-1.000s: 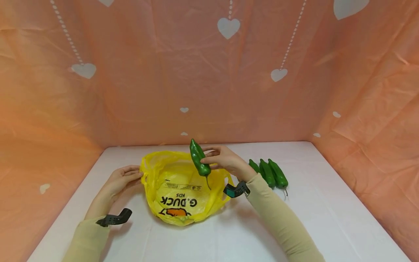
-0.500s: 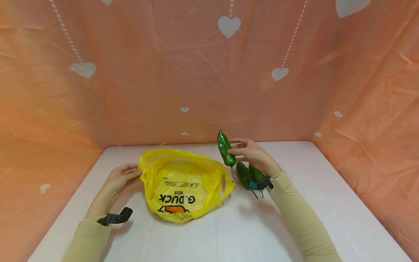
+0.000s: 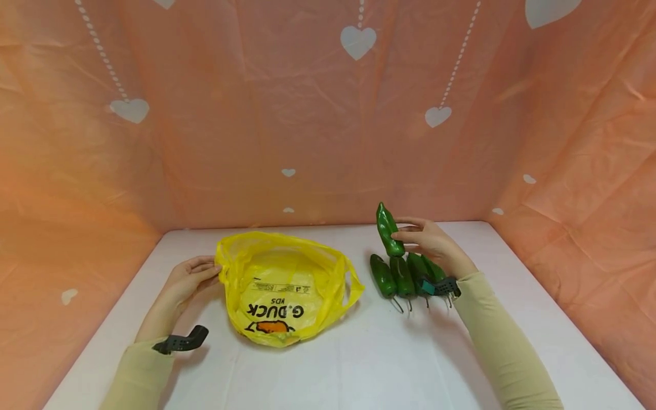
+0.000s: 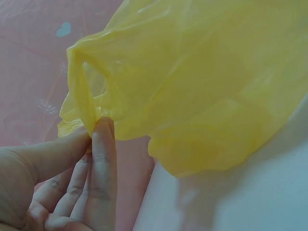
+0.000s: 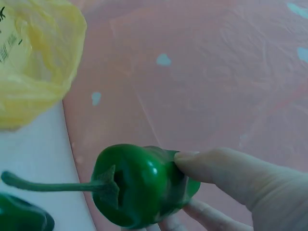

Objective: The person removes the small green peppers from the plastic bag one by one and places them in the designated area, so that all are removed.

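Observation:
A yellow plastic bag (image 3: 328, 316) with a duck print stands on the table, its mouth open toward me. My left hand (image 3: 189, 282) pinches the bag's left edge between thumb and fingers; the left wrist view shows this grip at a handle (image 4: 74, 94). Right of the bag, my right hand (image 3: 433, 245) holds a green chili pepper (image 3: 388, 230) by its side, tip up. The right wrist view shows its stem end (image 5: 125, 187) toward the camera. Below that hand, several more green peppers (image 3: 381, 276) lie side by side, partly hidden by the wrist.
The white table (image 3: 328, 376) reaches back to an orange cloth backdrop (image 3: 246, 142) printed with white hearts. Cloth also lines both sides. A dark camera mount (image 3: 181, 340) sits on the left wrist and another (image 3: 441, 286) on the right.
My right hand has carried the green pepper rightward, from over the bag's mouth to above the row of peppers. The bag's right side has shifted slightly; the left hand keeps its hold.

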